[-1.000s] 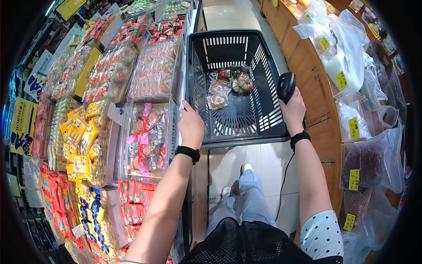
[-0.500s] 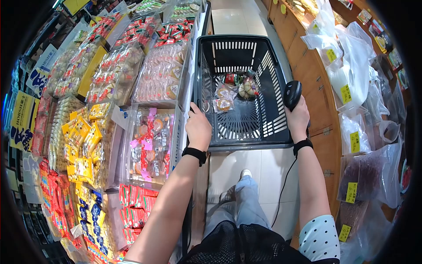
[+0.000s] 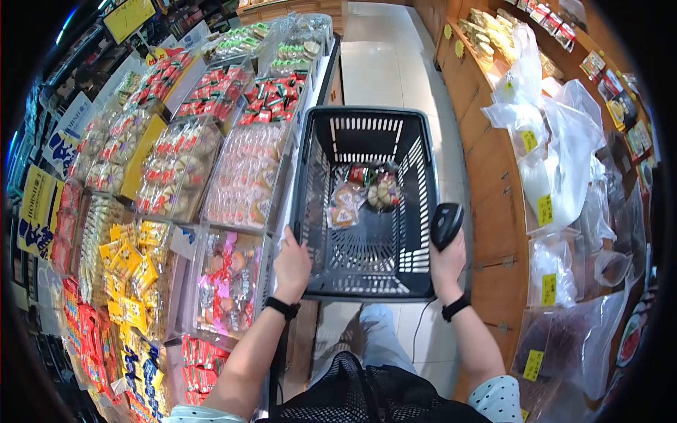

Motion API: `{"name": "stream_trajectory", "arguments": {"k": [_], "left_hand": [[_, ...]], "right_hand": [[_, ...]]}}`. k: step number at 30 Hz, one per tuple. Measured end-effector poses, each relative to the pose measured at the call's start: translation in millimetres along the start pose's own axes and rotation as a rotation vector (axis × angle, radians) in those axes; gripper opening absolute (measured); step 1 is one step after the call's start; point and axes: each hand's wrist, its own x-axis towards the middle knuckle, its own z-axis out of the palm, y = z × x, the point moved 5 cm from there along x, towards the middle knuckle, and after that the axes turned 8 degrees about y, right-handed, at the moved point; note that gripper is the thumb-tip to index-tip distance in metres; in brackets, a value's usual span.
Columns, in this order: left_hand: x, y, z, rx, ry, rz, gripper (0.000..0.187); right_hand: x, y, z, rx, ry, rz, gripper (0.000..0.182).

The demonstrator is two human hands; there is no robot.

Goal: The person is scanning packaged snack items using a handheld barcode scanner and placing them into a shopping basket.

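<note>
Basket (image 3: 416,211), black plastic, on the aisle floor; snack packets (image 3: 363,197) lie at its bottom. Left hand (image 3: 292,266) grips its near-left rim, fingers curled. Right hand (image 3: 446,264) at its near-right corner, wrapped around a scanner (image 3: 446,224).

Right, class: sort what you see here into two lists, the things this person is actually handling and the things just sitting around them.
In hand:
- left hand gripping the basket rim
- right hand holding the scanner at the basket's other side
- wrapped snacks inside the basket

Just around:
- sweet bins on the shelves
- plastic bags with yellow tags
- wooden counter
</note>
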Motion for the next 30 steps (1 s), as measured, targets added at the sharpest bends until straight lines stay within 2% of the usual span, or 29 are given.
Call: {"name": "stream_trajectory", "arguments": {"k": [4, 5, 8, 9, 11, 12, 14, 16, 18, 20, 22, 24, 26, 28, 30], "left_hand": [[-1.5, -0.1, -7.7, -0.076, -0.04, -0.043, 0.053], [-2.7, -1.4, -7.0, -0.074, 0.029, 0.002, 0.055], [-2.7, -1.9, -3.1, -0.028, -0.071, -0.042, 0.072], [-3.4, 1.0, -3.8, -0.025, -0.072, -0.05, 0.072], [-4.8, 10.4, -14.5, 0.072, -0.09, 0.091, 0.089], [-5.9, 17.2, -22.9, 0.079, -0.095, 0.086, 0.089], [-5.6, 42.4, -30.1, 0.361, -0.231, 0.117, 0.099], [8.0, 89.1, -51.3, 0.214, -0.232, 0.32, 0.093], [20.1, 121.2, -48.9, -0.053, -0.236, 0.47, 0.086], [38.1, 141.4, -16.7, -0.273, -0.387, 0.492, 0.081], [55.3, 150.3, 35.6, -0.166, -0.445, 0.501, 0.08], [70.2, 134.1, 107.0, 0.0, -0.512, 0.4, 0.078], [68.0, 79.5, 209.9, 0.244, -0.49, 0.39, 0.082], [69.6, 49.0, 231.9, 0.37, -0.582, 0.261, 0.088], [70.1, 40.1, 243.3, 0.41, -0.562, 0.4, 0.097]], "right_hand": [[-3.1, 4.0, 1.4, 0.057, -0.078, 0.092, 0.055], [-4.2, 6.4, 2.6, 0.082, -0.072, 0.079, 0.055], [-1.7, 7.6, 4.0, 0.117, -0.075, 0.044, 0.053], [-1.3, 10.1, 5.4, 0.134, -0.093, 0.081, 0.054], [-1.6, 7.6, 4.8, 0.139, -0.116, 0.125, 0.054], [-3.3, 7.7, 4.0, 0.141, -0.125, 0.128, 0.054], [-2.2, 4.6, 0.3, 0.063, -0.114, -0.006, 0.051], [-1.5, 5.0, 0.6, 0.07, -0.133, 0.001, 0.053], [-3.8, -4.2, -3.5, -0.032, -0.087, -0.257, 0.055], [-7.4, -6.4, -3.0, -0.019, -0.071, -0.301, 0.055], [-5.7, -30.4, -11.7, -0.096, -0.115, -0.528, 0.048], [-10.6, -28.7, -7.1, -0.227, -0.147, -0.6, 0.048], [-14.6, -34.7, -2.0, -0.248, -0.159, -0.714, 0.051], [-15.5, -35.9, 1.1, -0.277, -0.16, -0.729, 0.048], [-14.7, -39.5, 2.4, -0.311, -0.155, -0.719, 0.041]]}}
